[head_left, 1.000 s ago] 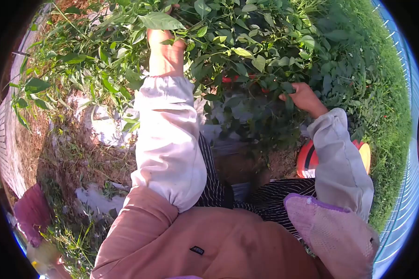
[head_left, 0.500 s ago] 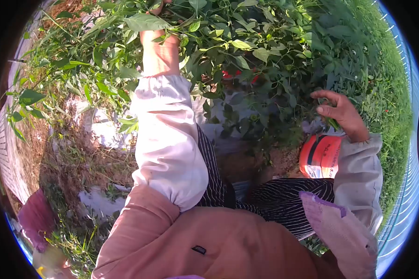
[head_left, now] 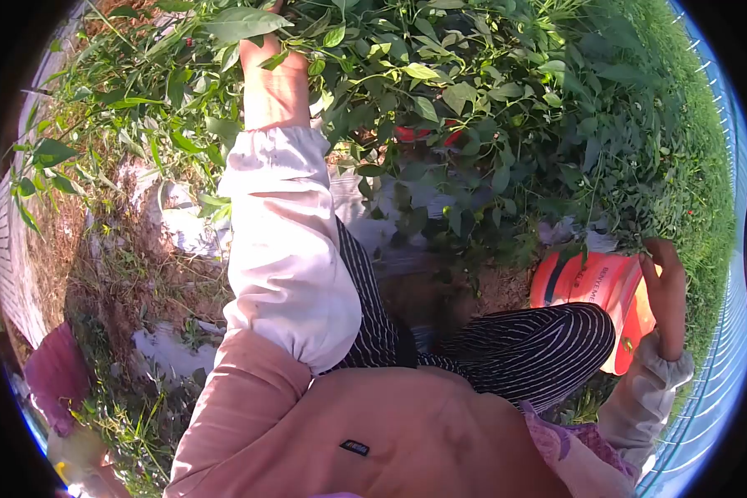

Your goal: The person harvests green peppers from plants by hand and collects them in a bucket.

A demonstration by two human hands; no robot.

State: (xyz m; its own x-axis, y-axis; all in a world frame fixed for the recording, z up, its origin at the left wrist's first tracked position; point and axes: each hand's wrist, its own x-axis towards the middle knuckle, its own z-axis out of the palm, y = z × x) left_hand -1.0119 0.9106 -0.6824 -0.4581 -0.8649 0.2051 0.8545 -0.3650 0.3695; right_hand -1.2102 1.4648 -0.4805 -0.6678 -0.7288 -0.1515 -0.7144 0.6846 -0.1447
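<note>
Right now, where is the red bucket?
On the right of the head view, the red bucket is beside the striped trouser leg, close to the right hand.

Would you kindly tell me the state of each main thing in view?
Leafy plants: green, in full leaf
Left hand: mostly hidden by the plants, grip unclear
Orange-red bucket: open, inside partly visible
Right hand: by the bucket's mouth, grip unclear
Striped trousers: right knee bent
</note>
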